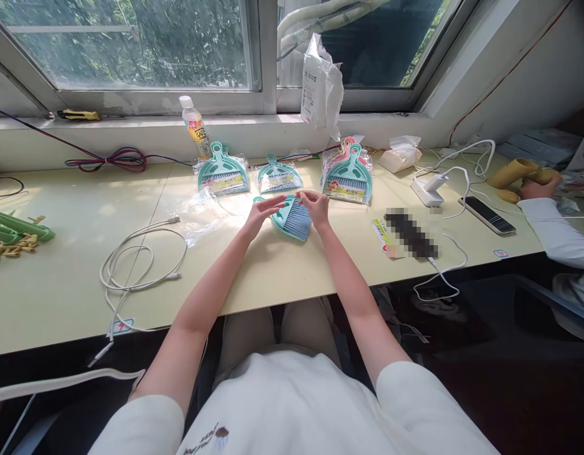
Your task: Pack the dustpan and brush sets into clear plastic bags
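The unbagged dustpan set (296,222) lies beneath both hands. Behind it are bagged sets (224,179); left of it, clear film (197,221). The left hand (261,216) has extended fingers, the right hand (316,208) bent ones; whether either grips anything, I cannot tell.

The counter (254,284) has open room at its front middle. On the left, the coiled white cable (126,262) blocks a low pass. Behind, the wrapped dustpan sets (279,174) stand in a row, with seemingly narrow gaps.
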Motion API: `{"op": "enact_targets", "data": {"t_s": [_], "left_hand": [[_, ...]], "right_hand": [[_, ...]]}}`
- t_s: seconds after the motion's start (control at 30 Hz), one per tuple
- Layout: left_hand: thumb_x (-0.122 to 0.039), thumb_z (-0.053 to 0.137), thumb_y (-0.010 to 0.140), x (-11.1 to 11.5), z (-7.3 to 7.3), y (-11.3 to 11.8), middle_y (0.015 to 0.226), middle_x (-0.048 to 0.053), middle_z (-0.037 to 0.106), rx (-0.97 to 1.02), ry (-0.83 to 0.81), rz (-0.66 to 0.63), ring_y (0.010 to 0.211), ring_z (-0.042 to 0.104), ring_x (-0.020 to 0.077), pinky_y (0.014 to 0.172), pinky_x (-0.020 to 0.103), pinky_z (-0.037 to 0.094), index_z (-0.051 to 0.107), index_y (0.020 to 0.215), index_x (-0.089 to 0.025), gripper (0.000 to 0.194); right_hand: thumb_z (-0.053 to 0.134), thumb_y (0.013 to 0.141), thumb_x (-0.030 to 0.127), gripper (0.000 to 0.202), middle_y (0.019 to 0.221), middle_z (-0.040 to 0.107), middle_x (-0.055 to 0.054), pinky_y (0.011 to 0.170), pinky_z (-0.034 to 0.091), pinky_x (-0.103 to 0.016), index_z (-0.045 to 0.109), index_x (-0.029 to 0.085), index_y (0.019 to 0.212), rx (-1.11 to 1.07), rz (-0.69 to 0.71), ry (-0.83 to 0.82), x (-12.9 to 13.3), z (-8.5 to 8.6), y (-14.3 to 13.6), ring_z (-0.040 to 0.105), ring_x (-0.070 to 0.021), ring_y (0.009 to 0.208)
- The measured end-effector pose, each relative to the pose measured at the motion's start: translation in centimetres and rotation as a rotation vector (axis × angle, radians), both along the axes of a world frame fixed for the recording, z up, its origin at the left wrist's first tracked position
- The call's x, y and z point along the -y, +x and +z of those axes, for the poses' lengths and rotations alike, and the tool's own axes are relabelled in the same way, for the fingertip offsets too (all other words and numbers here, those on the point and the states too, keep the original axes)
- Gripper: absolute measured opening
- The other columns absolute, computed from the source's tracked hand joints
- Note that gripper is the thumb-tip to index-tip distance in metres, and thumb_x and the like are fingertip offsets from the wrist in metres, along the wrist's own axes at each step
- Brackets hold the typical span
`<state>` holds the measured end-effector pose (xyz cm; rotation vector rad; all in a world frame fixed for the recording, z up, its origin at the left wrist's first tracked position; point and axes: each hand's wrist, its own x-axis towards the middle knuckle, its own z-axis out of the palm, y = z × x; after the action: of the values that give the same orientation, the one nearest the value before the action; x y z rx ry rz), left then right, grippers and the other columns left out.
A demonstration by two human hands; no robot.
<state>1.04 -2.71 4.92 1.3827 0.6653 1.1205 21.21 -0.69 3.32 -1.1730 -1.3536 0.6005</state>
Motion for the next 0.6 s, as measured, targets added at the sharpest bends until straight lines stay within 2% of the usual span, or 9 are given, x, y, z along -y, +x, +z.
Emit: {"op": "enact_targets", "data": {"t_s": [0.1, 0.17, 0.27, 0.37, 0.43, 0.53, 0.6], "left_hand": [[-0.047, 0.079, 0.068, 0.0, -0.2, -0.2, 0.126, 0.016, 0.068, -0.018, 0.019, 0.028, 0.117, 0.064, 0.0356, 0.101, 0.046, 0.044, 0.074, 0.114, -0.018, 0.054], [-0.049, 0.076, 0.070, -0.2, -0.2, -0.5, 0.119, 0.017, 0.071, -0.063, 0.031, 0.076, 0.108, 0.067, 0.0317, 0.093, 0.042, 0.048, 0.074, 0.113, -0.016, 0.054], [-0.053, 0.070, 0.074, -0.8, 0.0, -1.3, 0.099, 0.014, 0.075, -0.182, 0.042, 0.144, 0.082, 0.069, 0.0219, 0.071, 0.031, 0.050, 0.074, 0.106, -0.015, 0.050], [-0.059, 0.058, 0.082, -1.5, 0.2, -2.4, 0.065, 0.008, 0.068, -0.406, 0.074, 0.201, 0.055, 0.057, 0.0148, 0.056, 0.027, 0.040, 0.072, 0.075, -0.014, 0.048], [-0.063, 0.050, 0.086, -1.8, 0.3, -2.9, 0.050, 0.006, 0.056, -0.675, 0.137, 0.251, 0.050, 0.052, 0.0151, 0.056, 0.029, 0.037, 0.062, 0.054, -0.017, 0.058], [-0.066, 0.048, 0.086, -1.9, -0.1, -2.7, 0.048, 0.007, 0.052, -1.120, 0.248, 0.322, 0.059, 0.057, 0.0213, 0.060, 0.031, 0.035, 0.051, 0.044, -0.019, 0.063], [-0.066, 0.051, 0.085, -1.8, -0.6, -2.1, 0.057, 0.009, 0.057, -1.262, 0.298, 0.368, 0.069, 0.060, 0.0257, 0.063, 0.032, 0.035, 0.054, 0.051, -0.019, 0.058]], "right_hand": [[0.066, 0.085, 0.048, 0.031, 0.088, 0.078, -0.006, 0.072, 0.059, -0.031, 0.077, 0.019, 0.089, -0.035, 0.019, -0.013, 0.4, 0.5, -0.3, 0.073, -0.0183, 0.069], [0.070, 0.081, 0.050, 0.033, 0.085, 0.077, -0.005, 0.069, 0.059, -0.030, 0.077, 0.019, 0.087, -0.068, 0.036, -0.012, 1.3, 1.0, -0.4, 0.072, -0.0171, 0.067], [0.076, 0.076, 0.049, 0.032, 0.081, 0.076, -0.005, 0.067, 0.057, -0.030, 0.076, 0.018, 0.083, -0.133, 0.096, -0.001, 4.2, 2.0, 0.2, 0.069, -0.0161, 0.066], [0.077, 0.077, 0.048, 0.030, 0.076, 0.074, -0.004, 0.065, 0.055, -0.029, 0.075, 0.018, 0.081, -0.121, 0.200, -0.054, 9.4, 3.1, 2.2, 0.066, -0.0144, 0.063], [0.072, 0.082, 0.048, 0.030, 0.072, 0.071, -0.002, 0.063, 0.052, -0.028, 0.072, 0.018, 0.080, -0.062, 0.318, -0.132, 13.7, 3.7, 3.8, 0.063, -0.0133, 0.061], [0.054, 0.095, 0.049, 0.043, 0.057, 0.060, 0.002, 0.063, 0.047, -0.027, 0.061, 0.019, 0.066, 0.051, 0.425, -0.264, 20.2, 3.6, 5.8, 0.056, -0.0115, 0.055], [0.048, 0.098, 0.049, 0.052, 0.051, 0.054, 0.002, 0.060, 0.042, -0.025, 0.055, 0.019, 0.055, 0.153, 0.441, -0.355, 23.8, 2.6, 6.4, 0.051, -0.0105, 0.052]]}}
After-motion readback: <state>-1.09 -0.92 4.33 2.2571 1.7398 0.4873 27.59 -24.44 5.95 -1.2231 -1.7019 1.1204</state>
